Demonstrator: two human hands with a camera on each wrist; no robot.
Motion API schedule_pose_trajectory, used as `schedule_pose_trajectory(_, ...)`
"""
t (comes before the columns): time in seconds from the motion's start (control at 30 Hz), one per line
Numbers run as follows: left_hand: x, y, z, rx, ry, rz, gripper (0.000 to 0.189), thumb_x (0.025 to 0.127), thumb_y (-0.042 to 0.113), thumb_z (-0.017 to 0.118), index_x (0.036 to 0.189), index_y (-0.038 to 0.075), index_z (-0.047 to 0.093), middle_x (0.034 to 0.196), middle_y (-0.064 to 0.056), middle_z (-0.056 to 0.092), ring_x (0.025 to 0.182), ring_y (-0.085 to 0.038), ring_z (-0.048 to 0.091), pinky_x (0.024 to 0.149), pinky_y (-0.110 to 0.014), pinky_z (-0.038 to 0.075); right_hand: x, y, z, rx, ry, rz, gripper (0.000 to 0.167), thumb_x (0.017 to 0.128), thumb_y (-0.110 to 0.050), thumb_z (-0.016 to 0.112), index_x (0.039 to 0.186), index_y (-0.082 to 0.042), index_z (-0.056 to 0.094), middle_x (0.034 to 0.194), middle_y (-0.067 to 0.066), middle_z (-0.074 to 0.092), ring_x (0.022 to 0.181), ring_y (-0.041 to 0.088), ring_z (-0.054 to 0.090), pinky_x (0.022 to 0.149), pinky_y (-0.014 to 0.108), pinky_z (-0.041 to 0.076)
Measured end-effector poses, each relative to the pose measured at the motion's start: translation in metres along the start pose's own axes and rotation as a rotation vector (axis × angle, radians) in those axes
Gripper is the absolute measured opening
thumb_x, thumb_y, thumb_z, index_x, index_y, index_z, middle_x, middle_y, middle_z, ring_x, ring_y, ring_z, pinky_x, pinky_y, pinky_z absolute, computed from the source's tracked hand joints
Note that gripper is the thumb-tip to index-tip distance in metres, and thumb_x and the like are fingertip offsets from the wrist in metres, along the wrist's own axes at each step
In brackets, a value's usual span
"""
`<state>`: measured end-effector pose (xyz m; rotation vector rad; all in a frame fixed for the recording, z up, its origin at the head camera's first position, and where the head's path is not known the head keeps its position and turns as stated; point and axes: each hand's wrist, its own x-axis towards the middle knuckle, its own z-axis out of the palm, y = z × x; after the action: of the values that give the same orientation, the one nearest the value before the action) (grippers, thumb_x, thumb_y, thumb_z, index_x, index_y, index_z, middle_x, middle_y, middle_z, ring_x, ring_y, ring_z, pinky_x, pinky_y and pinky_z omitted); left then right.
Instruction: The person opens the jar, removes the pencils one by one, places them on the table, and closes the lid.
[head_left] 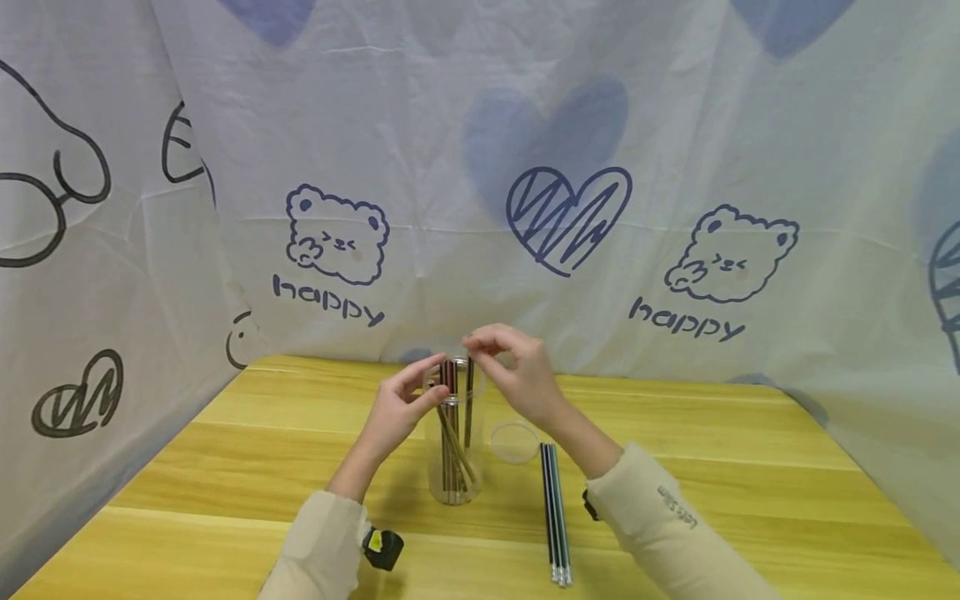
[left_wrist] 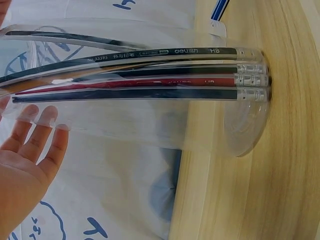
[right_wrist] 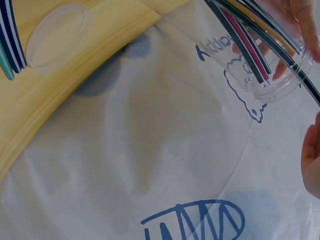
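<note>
A tall clear plastic jar stands upright on the table, with several pencils leaning inside, their metal eraser ends at the bottom. Most are dark; one is red. My left hand holds the jar near its rim, thumb and fingers spread around the side. Above the opening, my right hand pinches the upper end of a dark pencil between thumb and fingertips. Most of that pencil's length is inside the jar, and it crosses the rim in the right wrist view.
Right of the jar lies a round clear lid on the wooden table. Several dark and teal pencils lie side by side below it, near the right forearm. A white printed cloth hangs behind the table's far edge.
</note>
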<state>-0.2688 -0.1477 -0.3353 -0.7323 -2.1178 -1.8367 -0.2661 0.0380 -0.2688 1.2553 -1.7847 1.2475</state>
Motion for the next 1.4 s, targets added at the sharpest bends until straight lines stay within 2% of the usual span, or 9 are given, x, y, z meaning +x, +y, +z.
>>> schedule_pose_trajectory(0.13, 0.0, -0.001, 0.0, 0.01, 0.008, -0.019, 0.047, 0.086, 0.012, 0.06, 0.128, 0.001, 0.045, 0.131, -0.013, 0.044, 0.104, -0.03, 0.054, 0.084, -0.035, 0.046, 0.003, -0.002, -0.002, -0.043, 0.082, -0.055, 0.024, 0.074, 0.017, 0.06, 0.097, 0.01, 0.06, 0.097, 0.02, 0.06, 0.075, 0.025, 0.059, 0.068, 0.026, 0.051)
schedule_pose_trajectory(0.33, 0.0, 0.0, 0.0, 0.01, 0.008, -0.028, 0.047, 0.085, 0.013, 0.06, 0.129, 0.003, 0.046, 0.133, -0.013, 0.043, 0.105, -0.03, 0.053, 0.085, -0.037, 0.045, 0.005, -0.005, -0.007, -0.025, 0.189, -0.026, 0.043, 0.074, 0.016, 0.061, 0.115, 0.012, 0.051, 0.113, 0.022, 0.049, 0.074, 0.028, 0.061, 0.065, 0.026, 0.052)
schedule_pose_trajectory(0.47, -0.001, 0.0, 0.0, 0.009, 0.009, -0.038, 0.047, 0.085, 0.016, 0.061, 0.129, 0.004, 0.046, 0.133, -0.011, 0.042, 0.106, -0.029, 0.053, 0.086, -0.037, 0.044, 0.007, -0.005, -0.01, -0.034, 0.267, -0.044, 0.05, 0.074, 0.018, 0.06, 0.121, 0.014, 0.044, 0.12, 0.023, 0.043, 0.073, 0.029, 0.06, 0.063, 0.026, 0.052)
schedule_pose_trajectory(0.7, -0.002, 0.0, 0.001, 0.011, 0.011, -0.042, 0.048, 0.085, 0.02, 0.062, 0.129, 0.006, 0.047, 0.134, -0.011, 0.042, 0.109, -0.029, 0.051, 0.087, -0.038, 0.044, 0.009, -0.005, -0.015, -0.001, 0.371, -0.073, 0.047, 0.076, 0.019, 0.056, 0.121, 0.015, 0.043, 0.123, 0.022, 0.043, 0.075, 0.025, 0.06, 0.062, 0.025, 0.052)
schedule_pose_trajectory(0.9, -0.001, 0.0, 0.001, 0.016, 0.012, -0.039, 0.05, 0.085, 0.02, 0.061, 0.129, 0.003, 0.046, 0.133, -0.011, 0.042, 0.109, -0.03, 0.05, 0.087, -0.038, 0.044, 0.01, -0.007, -0.021, 0.085, 0.442, -0.081, 0.038, 0.077, 0.021, 0.053, 0.114, 0.015, 0.047, 0.115, 0.018, 0.051, 0.078, 0.024, 0.061, 0.06, 0.031, 0.052)
schedule_pose_trajectory(1.13, -0.001, 0.0, 0.001, 0.014, 0.008, -0.036, 0.051, 0.085, 0.021, 0.062, 0.129, 0.003, 0.045, 0.134, -0.012, 0.041, 0.109, -0.03, 0.05, 0.087, -0.038, 0.044, 0.013, -0.01, -0.028, 0.099, 0.493, -0.09, 0.038, 0.078, 0.019, 0.053, 0.115, 0.014, 0.047, 0.114, 0.016, 0.051, 0.079, 0.017, 0.06, 0.06, 0.03, 0.052)
schedule_pose_trajectory(1.4, -0.001, -0.001, 0.001, 0.006, 0.006, -0.034, 0.05, 0.085, 0.02, 0.062, 0.129, 0.003, 0.045, 0.133, -0.012, 0.042, 0.102, -0.029, 0.055, 0.086, -0.038, 0.044, 0.013, -0.011, -0.037, 0.12, 0.528, -0.044, 0.043, 0.079, 0.017, 0.053, 0.121, 0.011, 0.045, 0.117, 0.014, 0.049, 0.078, 0.017, 0.06, 0.061, 0.03, 0.052)
